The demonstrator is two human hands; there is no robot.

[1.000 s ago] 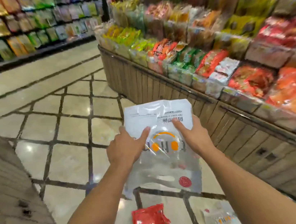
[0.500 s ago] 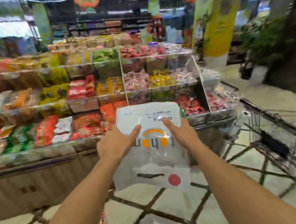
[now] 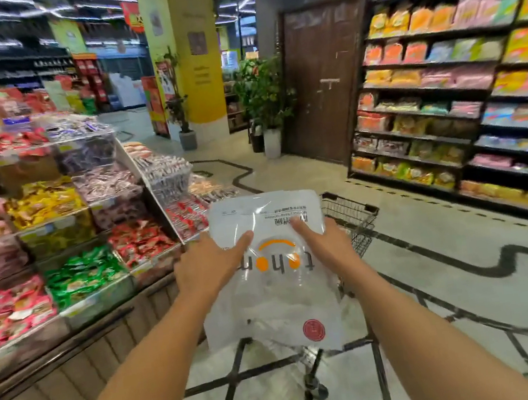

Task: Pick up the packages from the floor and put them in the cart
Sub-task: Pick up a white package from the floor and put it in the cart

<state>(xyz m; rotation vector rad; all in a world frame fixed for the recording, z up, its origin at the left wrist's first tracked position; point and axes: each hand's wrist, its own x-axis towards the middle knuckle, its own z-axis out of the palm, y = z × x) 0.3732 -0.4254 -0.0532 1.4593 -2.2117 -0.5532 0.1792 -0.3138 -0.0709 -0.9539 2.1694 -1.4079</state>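
The floor [image 3: 432, 265] under me was pale glossy tile with dark crossing lines. On it stood the wire cart [image 3: 352, 215], just in front of me. Left of the cart stood the wooden snack stand [image 3: 86, 367]. Far behind the cart were two potted plants [image 3: 263, 106].

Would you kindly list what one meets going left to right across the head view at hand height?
Green snack packets → left hand → white plastic package → right hand → wire cart → dark shelving with snack bags.
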